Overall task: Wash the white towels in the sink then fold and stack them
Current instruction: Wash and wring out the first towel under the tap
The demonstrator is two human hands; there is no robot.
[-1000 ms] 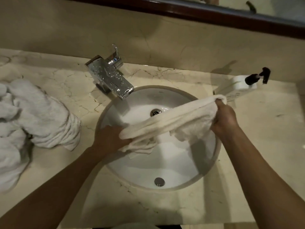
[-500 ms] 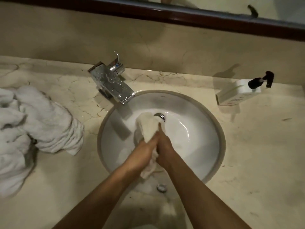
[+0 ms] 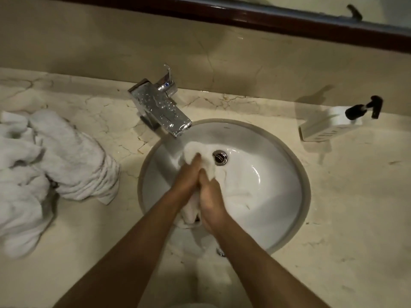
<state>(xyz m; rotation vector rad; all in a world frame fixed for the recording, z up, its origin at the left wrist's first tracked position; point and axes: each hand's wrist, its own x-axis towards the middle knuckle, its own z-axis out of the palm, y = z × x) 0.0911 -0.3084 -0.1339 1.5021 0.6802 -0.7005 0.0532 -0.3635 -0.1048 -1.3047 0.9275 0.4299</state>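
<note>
Since 1.0 s ago: stretched white towel [image 3: 208, 162] now bunched in sink [image 3: 278, 174] | left hand [image 3: 189, 176], right hand [image 3: 211, 196] grip it, fingers mostly hidden | towel heap [image 3: 55, 165] cropped left.

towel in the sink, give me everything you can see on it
The towel in the sink is white terry-like cloth, bunched into a crumpled wad rather than spread out. It lies in the left half of the white basin, its upper end just left of the chrome overflow fitting and below the faucet spout. The left hand and right hand squeeze it between them, side by side, fingers pointing up the basin. A fold hangs out below the hands. Running water cannot be made out.
</note>
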